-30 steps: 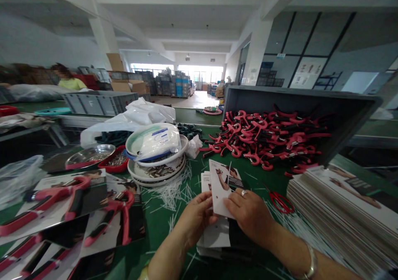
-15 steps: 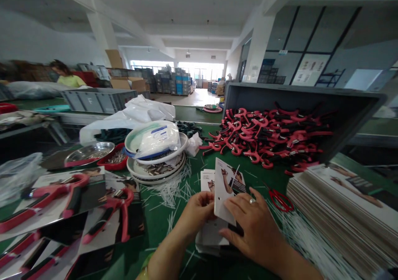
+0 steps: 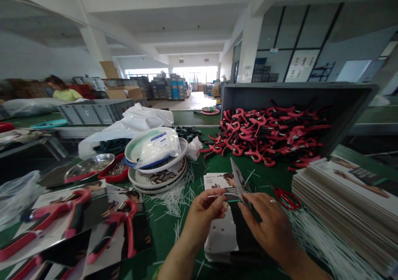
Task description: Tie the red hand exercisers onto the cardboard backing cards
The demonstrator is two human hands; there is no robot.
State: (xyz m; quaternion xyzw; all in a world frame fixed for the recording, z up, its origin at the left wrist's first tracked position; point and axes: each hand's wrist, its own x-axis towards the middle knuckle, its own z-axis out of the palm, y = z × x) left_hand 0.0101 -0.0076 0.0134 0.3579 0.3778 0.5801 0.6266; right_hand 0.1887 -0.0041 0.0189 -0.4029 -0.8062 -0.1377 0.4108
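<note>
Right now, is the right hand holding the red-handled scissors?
No, the right hand grips a printed card, while the red-handled scissors lie apart from it on the green table.

Two hands (image 3: 207, 209) (image 3: 270, 222), one raised card (image 3: 239, 180), one scissors (image 3: 288, 199), one metal dish (image 3: 76, 167) are showing; tools (image 3: 263, 132) are defying count.

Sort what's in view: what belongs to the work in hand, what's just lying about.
In use, by the look of it:
card in the right hand
card pile below it
white strips, one seemingly pinched by the left hand
card stack at right
probably the pink tools

Apparently just lying about:
clear plastic bag, far left
grey crate marked F
</note>
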